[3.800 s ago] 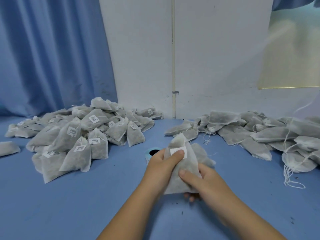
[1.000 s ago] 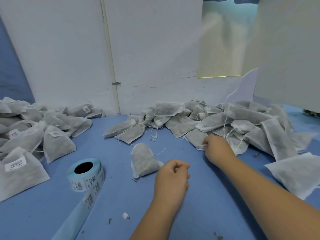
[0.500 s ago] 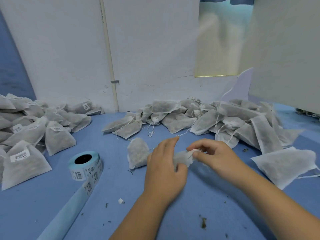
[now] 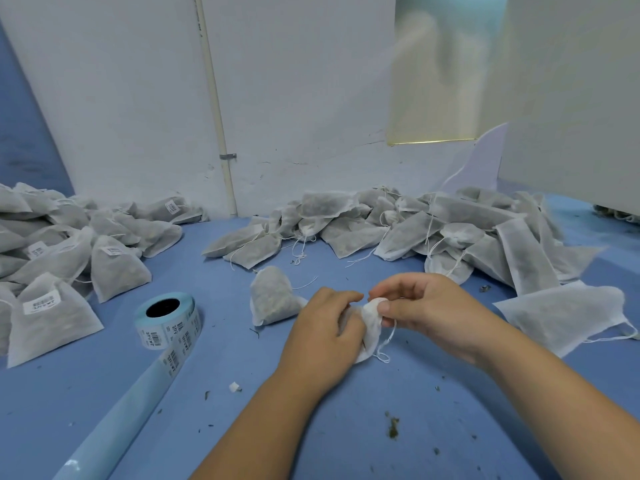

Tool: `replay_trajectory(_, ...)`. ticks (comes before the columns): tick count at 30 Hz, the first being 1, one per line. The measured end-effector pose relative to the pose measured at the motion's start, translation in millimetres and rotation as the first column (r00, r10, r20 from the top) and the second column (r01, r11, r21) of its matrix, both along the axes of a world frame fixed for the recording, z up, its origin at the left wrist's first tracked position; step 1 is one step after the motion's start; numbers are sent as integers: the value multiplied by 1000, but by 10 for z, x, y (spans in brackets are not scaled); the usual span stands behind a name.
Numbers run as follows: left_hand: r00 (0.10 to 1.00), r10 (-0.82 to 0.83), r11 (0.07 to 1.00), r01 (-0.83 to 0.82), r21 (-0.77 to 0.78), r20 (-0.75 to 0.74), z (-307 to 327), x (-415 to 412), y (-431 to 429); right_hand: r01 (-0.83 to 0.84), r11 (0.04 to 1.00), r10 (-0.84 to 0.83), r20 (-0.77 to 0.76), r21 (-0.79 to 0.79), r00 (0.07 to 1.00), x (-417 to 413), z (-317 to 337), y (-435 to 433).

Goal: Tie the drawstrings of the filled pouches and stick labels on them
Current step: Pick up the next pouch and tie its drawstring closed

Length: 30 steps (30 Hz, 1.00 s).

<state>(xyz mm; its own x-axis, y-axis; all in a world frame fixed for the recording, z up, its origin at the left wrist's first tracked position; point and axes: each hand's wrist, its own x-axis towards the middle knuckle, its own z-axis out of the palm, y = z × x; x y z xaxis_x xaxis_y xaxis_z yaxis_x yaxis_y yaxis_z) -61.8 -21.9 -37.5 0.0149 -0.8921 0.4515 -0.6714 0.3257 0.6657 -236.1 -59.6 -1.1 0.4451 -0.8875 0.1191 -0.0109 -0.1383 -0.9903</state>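
Note:
A small filled white pouch (image 4: 371, 325) lies on the blue table between my hands. My left hand (image 4: 325, 336) grips its body and hides most of it. My right hand (image 4: 420, 308) pinches the gathered top of the pouch, and its thin white drawstring (image 4: 386, 344) hangs in a loop below. Another filled pouch (image 4: 273, 296) without a label sits just left of my left hand. A roll of barcode labels (image 4: 168, 320) on pale blue backing stands further left, its strip trailing toward the near edge.
A heap of untied pouches (image 4: 433, 233) with loose strings spreads across the back right. Labelled pouches (image 4: 62, 261) pile up at the left. One flat pouch (image 4: 568, 313) lies at the right. Crumbs of filling (image 4: 393, 427) dot the blue table (image 4: 346, 427).
My right hand took a pouch from the right heap and brought it to the middle. My left hand closed round its body, and the top is now bunched between my fingers.

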Motion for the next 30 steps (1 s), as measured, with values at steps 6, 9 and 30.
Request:
replay_trajectory(6,990,-139,989,139,40,-10,42,-72,77,16,1000,-16,46,-5,999,5,4,-2)
replay_trajectory(9,992,-122,992,122,33,-7,39,-68,85,2,1000,-2,16,30,1000,-4,18,-1)
replay_trajectory(30,996,-88,994,88,66,2,230,-22,217,-135,990,139,-83,46,987,-154,190,44)
